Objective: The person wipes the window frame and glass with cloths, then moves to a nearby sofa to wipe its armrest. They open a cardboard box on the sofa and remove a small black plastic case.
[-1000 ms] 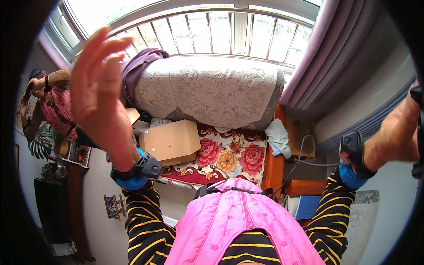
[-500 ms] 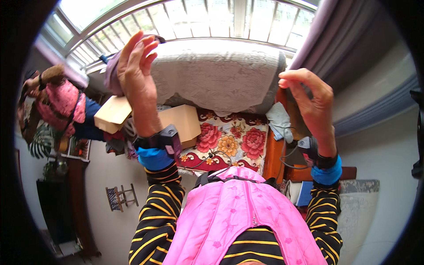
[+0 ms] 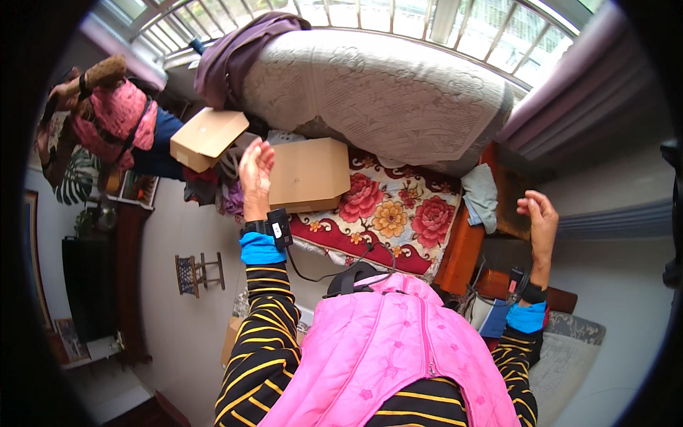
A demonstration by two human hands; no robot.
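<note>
My left hand is raised in front of a brown cardboard box, its palm partly turned up and its fingers stretched out. It holds nothing. Whether it touches the box I cannot tell. On the right, my right hand is in the air near the wooden armrest, with fingers loosely bent and nothing in them. Each wrist wears a strapped black device above a blue cuff. Both boxes look closed; the second cardboard box lies further left.
A flowered red and cream seat cover lies on the sofa before its grey backrest cover. A pale cloth hangs by the armrest. Another person in a pink top stands at the far left. A small stool is on the floor.
Both my hands have come down toward me from in front of the window and backrest, the right one also outward. The view has turned and shifted, showing more of the boxes and sofa.
</note>
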